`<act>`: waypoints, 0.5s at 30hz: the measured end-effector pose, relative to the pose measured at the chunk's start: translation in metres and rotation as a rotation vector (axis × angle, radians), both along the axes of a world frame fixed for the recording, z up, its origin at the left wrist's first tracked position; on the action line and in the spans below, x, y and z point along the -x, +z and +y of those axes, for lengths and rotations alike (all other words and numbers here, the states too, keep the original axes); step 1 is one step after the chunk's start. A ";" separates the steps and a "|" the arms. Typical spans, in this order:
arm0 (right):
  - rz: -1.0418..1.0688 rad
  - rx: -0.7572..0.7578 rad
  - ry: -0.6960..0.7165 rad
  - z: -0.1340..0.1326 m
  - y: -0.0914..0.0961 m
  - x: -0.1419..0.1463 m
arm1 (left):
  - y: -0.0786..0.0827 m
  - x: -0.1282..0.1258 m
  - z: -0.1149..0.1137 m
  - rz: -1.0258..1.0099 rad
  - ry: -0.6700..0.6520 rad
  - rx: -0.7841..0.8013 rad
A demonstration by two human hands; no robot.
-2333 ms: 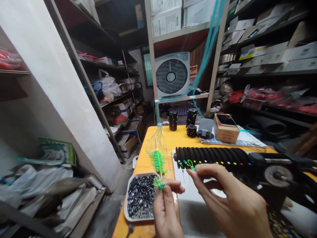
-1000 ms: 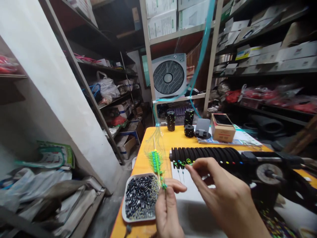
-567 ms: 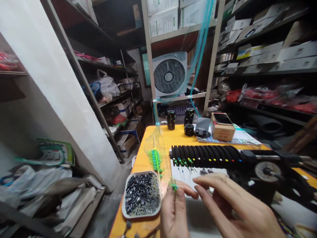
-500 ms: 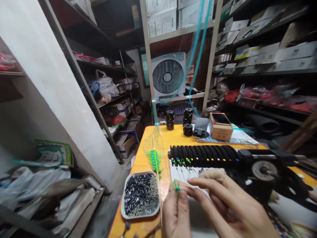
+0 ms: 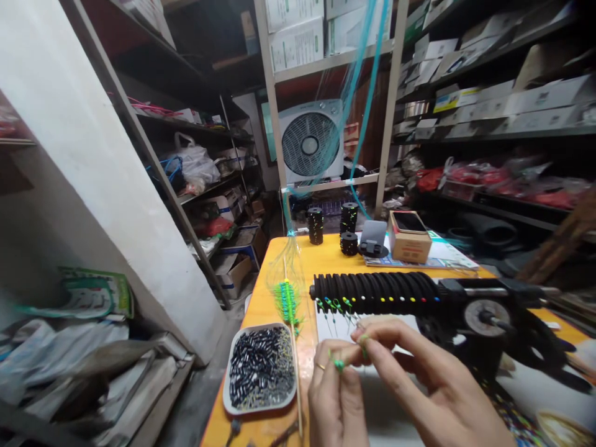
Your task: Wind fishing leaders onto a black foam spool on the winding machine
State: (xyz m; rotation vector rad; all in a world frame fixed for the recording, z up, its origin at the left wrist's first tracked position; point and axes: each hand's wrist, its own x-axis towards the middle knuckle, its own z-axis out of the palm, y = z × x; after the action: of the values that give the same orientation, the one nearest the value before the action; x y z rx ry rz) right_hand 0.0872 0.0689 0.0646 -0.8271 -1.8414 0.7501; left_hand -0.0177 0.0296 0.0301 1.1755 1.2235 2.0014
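Note:
My left hand is closed, pinching a small bright green knotted thread between thumb and forefinger. Close against it, my right hand pinches a green strand between its thumb and fingertips; whether this belongs to the same thread, I cannot tell. Just beyond the hands lies a black ridged roller with coloured pinheads along its front. Green thread loops with thin pins hang from its left end. A bundle of green and turquoise threads is wound on a thin stick to the left.
A white tray of black tubes and small metal parts stands left of my hands on the yellow table. Black spools, a phone stand and a cardboard box are at the back. A box fan stands behind.
My right fingers have come together from a looser, spread pose and now pinch a green strand near the left hand. The view has shifted slightly.

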 end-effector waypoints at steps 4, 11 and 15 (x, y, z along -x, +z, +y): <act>0.013 -0.009 -0.132 0.006 -0.006 0.004 | -0.009 0.012 0.002 -0.068 0.039 -0.041; 0.045 -0.042 -0.347 0.014 0.001 0.022 | -0.010 0.018 0.001 -0.118 0.117 -0.074; -0.093 -0.227 -0.406 0.017 -0.003 0.019 | -0.010 0.020 0.002 -0.131 0.099 -0.085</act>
State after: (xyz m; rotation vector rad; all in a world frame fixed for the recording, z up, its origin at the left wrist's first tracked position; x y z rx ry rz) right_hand 0.0685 0.0859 0.0621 -1.0540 -1.7222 0.2450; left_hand -0.0374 0.0320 0.0199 1.0228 1.1619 2.1859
